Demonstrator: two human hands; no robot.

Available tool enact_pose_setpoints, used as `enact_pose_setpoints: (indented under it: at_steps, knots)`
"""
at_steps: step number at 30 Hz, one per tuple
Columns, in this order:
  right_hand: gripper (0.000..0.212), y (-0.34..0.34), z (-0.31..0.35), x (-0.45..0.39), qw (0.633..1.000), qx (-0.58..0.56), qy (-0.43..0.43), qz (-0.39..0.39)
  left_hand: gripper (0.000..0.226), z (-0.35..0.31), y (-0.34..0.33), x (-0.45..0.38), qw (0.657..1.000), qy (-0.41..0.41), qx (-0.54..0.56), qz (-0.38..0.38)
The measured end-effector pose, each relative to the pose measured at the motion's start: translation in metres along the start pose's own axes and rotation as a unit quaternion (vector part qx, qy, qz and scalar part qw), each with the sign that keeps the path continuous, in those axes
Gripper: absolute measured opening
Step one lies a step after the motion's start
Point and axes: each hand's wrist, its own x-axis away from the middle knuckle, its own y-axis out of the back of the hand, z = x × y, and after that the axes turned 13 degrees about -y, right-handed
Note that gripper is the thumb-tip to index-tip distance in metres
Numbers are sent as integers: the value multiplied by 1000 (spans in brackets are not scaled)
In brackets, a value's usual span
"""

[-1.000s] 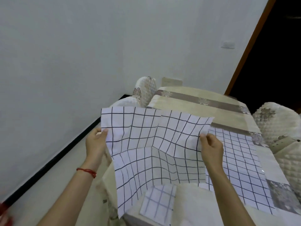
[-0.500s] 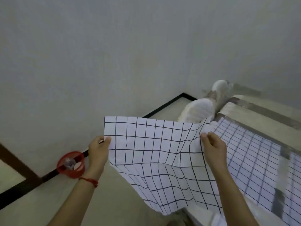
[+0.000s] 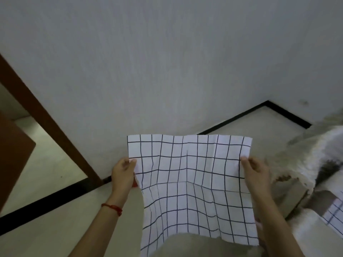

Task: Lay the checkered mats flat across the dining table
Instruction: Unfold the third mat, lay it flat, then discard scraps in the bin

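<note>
1. While both hands are raised in front of the wall (image 3: 167,62), a checkered mat (image 3: 191,184) hangs spread between them, clear of any surface.
2. The left hand (image 3: 123,173) is closed on the mat's left edge, thumb on the near face and fingers curled behind; a red string bracelet (image 3: 112,208) circles that wrist.
3. The right hand (image 3: 255,171) is pinched shut on the mat's right edge at about the same height.
4. The mat is white with a black grid; fold creases cross it, its upper part stands above the hands and its lower part droops toward the bottom of the view.
5. At the right edge, part of the dining table (image 3: 315,236) shows, blurred, with a corner of another checkered mat (image 3: 334,214) lying on it.
6. A padded chair back (image 3: 306,156) stands beside the table, near the right hand.
7. A brown door frame (image 3: 46,123) slants across the left, meeting the black baseboard (image 3: 46,203) at the floor.
</note>
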Motion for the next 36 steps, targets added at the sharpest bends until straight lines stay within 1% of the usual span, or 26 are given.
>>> enact_pose_setpoints:
  at_steps: [4,7,10,15,18,22,28,33,36]
  knots:
    - [37,-24,6,-45,1000,15,-20,1,17,5,-29,-50,1000,8,-7,10]
    - [35,-35,12,-90,999,42,-24,-15,17,4,-66,-92,1000,5,-8,21]
    - [35,-43,20,-144,999,21,-32,-12,12,-7,-110,-134,1000,-14,-12,20]
    - [35,-50,39,-234,998,12,-32,-57,13,-35,-185,-204,998,-33,-2,53]
    - [34,-47,50,-278,996,22,-39,-78,20,-55,-231,-239,995,-58,-2,77]
    - [30,-39,56,-334,992,6,-54,-110,22,-74,-300,-283,991,-63,10,117]
    - [28,-25,41,-423,978,-4,-87,-188,20,-82,-428,-352,976,-84,21,200]
    - [30,-16,29,-496,958,-25,-150,-244,20,-95,-538,-404,955,-91,19,281]
    - [30,-10,29,-529,947,-27,-169,-271,16,-105,-600,-425,939,-100,15,328]
